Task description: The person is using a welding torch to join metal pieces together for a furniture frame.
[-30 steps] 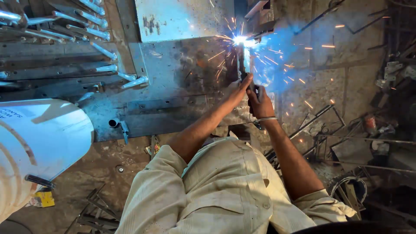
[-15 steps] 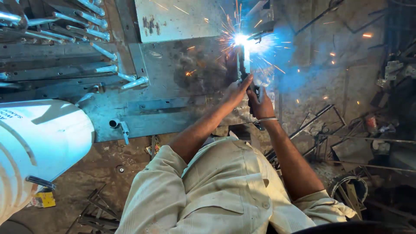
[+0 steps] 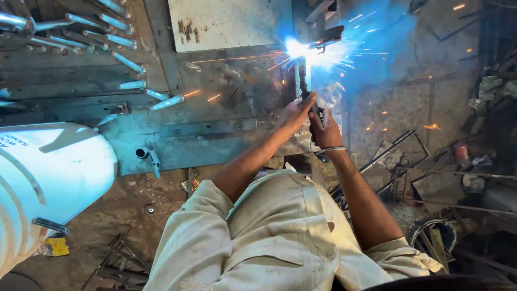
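Head view, only view available.

Right hand clenched around the handle of a welding electrode holder; a thin bangle sits at that wrist. Left hand lies just beside it, fingers stretched forward and touching the holder or the rod; which of the two, cannot tell. It grips nothing else that shows.

The rod runs up from the hands to a bright arc. The arc sits at the upper edge of the grey steel plate, near a dark bracket and just below a pale sheet panel. Sparks fly out to left and right, with blue glare over the wall behind.

Judgement on progress: the weld is under way, arc live at the joint. Glare hides the seam, so how much bead is laid and how much remains cannot be read.

Surroundings: row of bright metal rods standing on the plate at upper left; white drum at left; scrap bars on the floor at right.
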